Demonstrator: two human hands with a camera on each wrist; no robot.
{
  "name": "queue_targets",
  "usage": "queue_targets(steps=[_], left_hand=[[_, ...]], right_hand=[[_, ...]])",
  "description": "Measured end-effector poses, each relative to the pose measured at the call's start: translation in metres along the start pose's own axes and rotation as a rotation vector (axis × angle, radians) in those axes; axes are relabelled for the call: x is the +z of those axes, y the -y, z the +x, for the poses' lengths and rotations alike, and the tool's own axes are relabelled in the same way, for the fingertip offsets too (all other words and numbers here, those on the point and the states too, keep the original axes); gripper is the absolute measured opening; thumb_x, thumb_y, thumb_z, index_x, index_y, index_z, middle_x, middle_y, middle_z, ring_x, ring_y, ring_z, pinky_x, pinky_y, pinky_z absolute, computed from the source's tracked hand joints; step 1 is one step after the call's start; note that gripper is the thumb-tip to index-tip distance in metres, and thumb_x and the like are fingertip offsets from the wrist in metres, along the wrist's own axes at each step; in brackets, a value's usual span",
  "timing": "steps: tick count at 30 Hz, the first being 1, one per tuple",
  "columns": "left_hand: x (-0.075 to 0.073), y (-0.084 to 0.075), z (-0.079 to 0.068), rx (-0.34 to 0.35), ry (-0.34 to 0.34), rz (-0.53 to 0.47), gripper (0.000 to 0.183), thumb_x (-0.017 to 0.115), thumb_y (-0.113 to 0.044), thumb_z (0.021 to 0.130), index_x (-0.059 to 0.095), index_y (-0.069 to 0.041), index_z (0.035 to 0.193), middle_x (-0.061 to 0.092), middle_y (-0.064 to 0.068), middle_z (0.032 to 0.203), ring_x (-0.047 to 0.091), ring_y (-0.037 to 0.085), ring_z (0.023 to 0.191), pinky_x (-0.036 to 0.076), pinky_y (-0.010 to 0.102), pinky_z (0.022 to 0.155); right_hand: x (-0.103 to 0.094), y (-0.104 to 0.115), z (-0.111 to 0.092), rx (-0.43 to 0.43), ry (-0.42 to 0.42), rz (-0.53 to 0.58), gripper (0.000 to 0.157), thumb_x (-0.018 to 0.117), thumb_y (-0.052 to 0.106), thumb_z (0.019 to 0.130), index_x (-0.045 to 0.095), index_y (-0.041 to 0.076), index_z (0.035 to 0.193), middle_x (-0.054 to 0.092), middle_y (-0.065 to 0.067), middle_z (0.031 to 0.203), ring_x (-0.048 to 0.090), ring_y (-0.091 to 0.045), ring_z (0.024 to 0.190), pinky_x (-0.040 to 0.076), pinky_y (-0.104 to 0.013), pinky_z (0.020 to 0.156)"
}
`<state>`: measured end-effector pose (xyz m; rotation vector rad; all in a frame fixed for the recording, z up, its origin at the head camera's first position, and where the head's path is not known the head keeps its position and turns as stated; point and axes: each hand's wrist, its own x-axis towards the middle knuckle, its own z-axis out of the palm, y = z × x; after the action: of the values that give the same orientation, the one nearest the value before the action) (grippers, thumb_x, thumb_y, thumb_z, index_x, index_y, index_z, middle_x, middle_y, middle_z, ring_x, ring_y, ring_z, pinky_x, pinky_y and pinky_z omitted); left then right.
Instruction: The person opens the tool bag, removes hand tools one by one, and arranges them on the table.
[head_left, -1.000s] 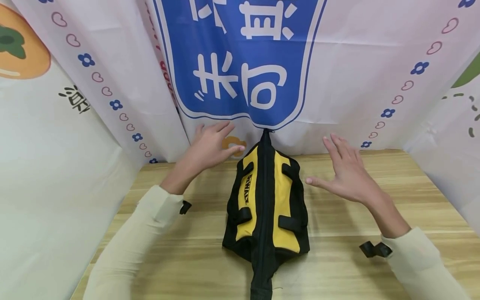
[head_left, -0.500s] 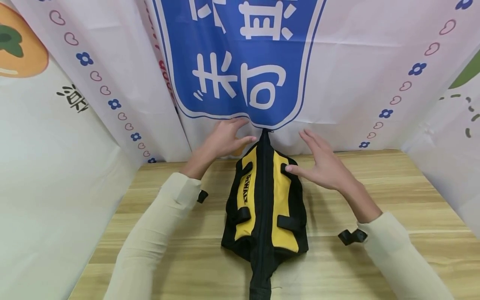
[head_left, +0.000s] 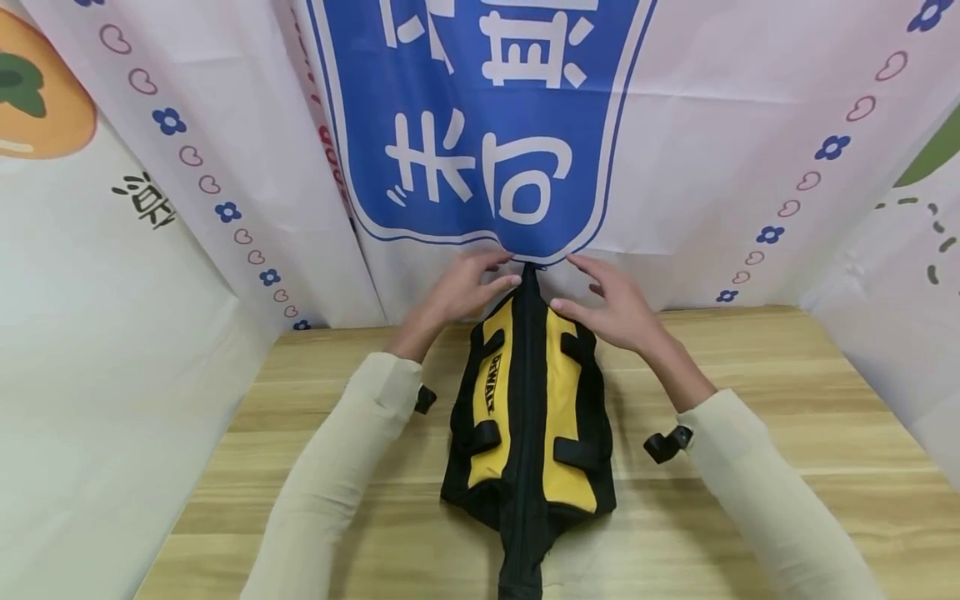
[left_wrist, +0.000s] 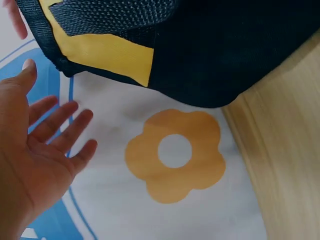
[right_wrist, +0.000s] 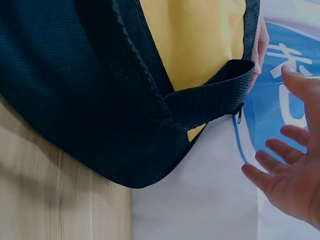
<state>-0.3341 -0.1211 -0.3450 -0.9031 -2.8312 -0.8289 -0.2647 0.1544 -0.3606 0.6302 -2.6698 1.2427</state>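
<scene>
A black and yellow tool bag (head_left: 562,400) lies lengthwise on the wooden table, its zipper (head_left: 529,375) closed along the middle. At its far tip, a small zipper pull (right_wrist: 240,115) hangs in the right wrist view. My left hand (head_left: 467,290) is beside the left of that tip, fingers loosely bent and thumb close to the bag. On the other side my right hand (head_left: 617,307) reaches in, its thumb tip near the yellow panel. Both wrist views show relaxed, spread fingers holding nothing; whether the left thumb touches the bag I cannot tell.
A white printed cloth (head_left: 697,200) with a blue sign hangs right behind the bag's far tip. White side walls (head_left: 135,375) bound the wooden table (head_left: 750,367). Webbing handles (head_left: 577,452) lie along both sides of the bag.
Both hands have moved inward from either side toward the bag's far tip, the right one travelling farther. The bag has stayed in place.
</scene>
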Motion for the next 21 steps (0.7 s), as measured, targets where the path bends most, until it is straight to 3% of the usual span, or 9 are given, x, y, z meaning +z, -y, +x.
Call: queue_targets(steps=[7,13,21], left_hand=[[0.009,0.006,0.005,0.027,-0.004,-0.209,0.046,0.065,-0.022,0.11,0.06,-0.01,0.154,0.068,0.01,0.148,0.069,0.025,0.132,0.056,0.04,0.116],[0.011,0.008,0.014,0.047,-0.006,-0.338,0.041,0.064,-0.007,0.108,0.064,-0.009,0.149,0.07,0.013,0.143,0.069,0.026,0.131,0.057,0.038,0.113],[0.013,0.01,0.02,0.017,0.012,-0.342,0.038,0.063,-0.006,0.108,0.066,-0.006,0.146,0.071,0.013,0.141,0.069,0.025,0.129,0.057,0.039,0.114]], right_hand=[[0.011,-0.006,0.019,-0.022,-0.053,0.086,0.059,0.074,0.025,0.103,0.056,0.003,0.154,0.06,-0.019,0.156,0.058,-0.038,0.144,0.052,-0.058,0.116],[0.017,-0.005,0.035,-0.029,-0.071,0.055,0.042,0.074,0.017,0.103,0.066,0.002,0.142,0.069,-0.02,0.142,0.068,-0.037,0.131,0.06,-0.054,0.107],[0.02,-0.003,0.047,-0.032,-0.084,0.037,0.035,0.074,0.011,0.102,0.071,0.002,0.136,0.073,-0.02,0.135,0.072,-0.036,0.123,0.062,-0.053,0.103]])
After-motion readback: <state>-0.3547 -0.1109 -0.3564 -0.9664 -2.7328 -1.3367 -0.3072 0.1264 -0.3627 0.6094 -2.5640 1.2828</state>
